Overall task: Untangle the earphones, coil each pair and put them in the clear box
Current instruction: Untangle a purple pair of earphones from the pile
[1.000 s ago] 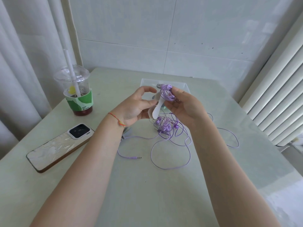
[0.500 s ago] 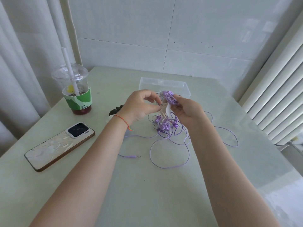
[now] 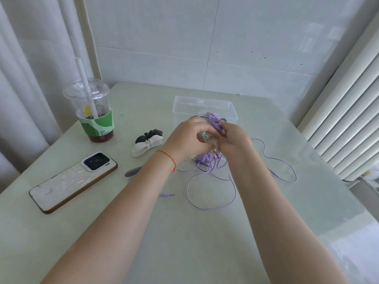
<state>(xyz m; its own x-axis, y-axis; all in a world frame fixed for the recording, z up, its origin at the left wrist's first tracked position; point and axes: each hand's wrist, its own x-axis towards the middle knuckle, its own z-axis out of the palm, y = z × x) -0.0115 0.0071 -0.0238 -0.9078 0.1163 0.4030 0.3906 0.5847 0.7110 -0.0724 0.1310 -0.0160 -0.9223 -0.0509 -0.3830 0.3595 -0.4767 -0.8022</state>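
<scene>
Head view: right hand [image 3: 235,140] raised over the table [image 3: 184,242], fingers curled round a coiled purple bundle [image 3: 214,121] of earphone cord, the coil sticking up above the knuckles, just in front of the clear box [image 3: 205,105]. Left hand [image 3: 188,140] close against the right, thumb and forefinger bent together, seemingly pinching something pale between the two hands; too hidden to name. Below the hands, tangled purple earphones [image 3: 205,158] lying on the table, loops of cord [image 3: 211,193] spreading toward the near edge and out to the right, a plug [image 3: 167,195] lying free to the left. Further left: white and black cord winders [image 3: 147,143], a phone [image 3: 73,181] face down, an iced drink cup [image 3: 93,111] with a straw.
</scene>
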